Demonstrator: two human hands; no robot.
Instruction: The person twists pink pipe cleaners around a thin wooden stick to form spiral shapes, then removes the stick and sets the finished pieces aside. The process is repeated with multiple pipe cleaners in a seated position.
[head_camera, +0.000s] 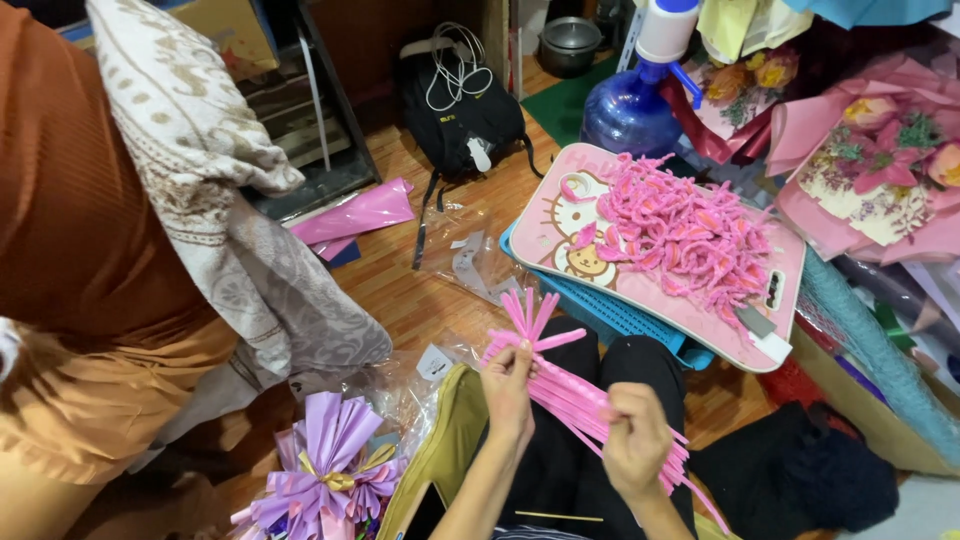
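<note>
My left hand (510, 392) grips one end of a bundle of long pink strips (563, 390), whose tips fan out above my fingers. Farther down the same bundle my right hand (636, 436) is closed around the strips, which trail past my knee toward the lower right. Both hands hover over my lap in black trousers. Just beyond my knees a pink cartoon-printed tray (553, 218) carries a heap of curled pink pieces (682, 234).
A blue basket (620, 318) lies under the tray. A purple ribbon bouquet (330, 470) lies at lower left; an orange cushion with patterned cloth (200, 150) is left. A black bag (465, 118), a blue water jug (632, 108) and pink bouquets (870, 170) stand behind.
</note>
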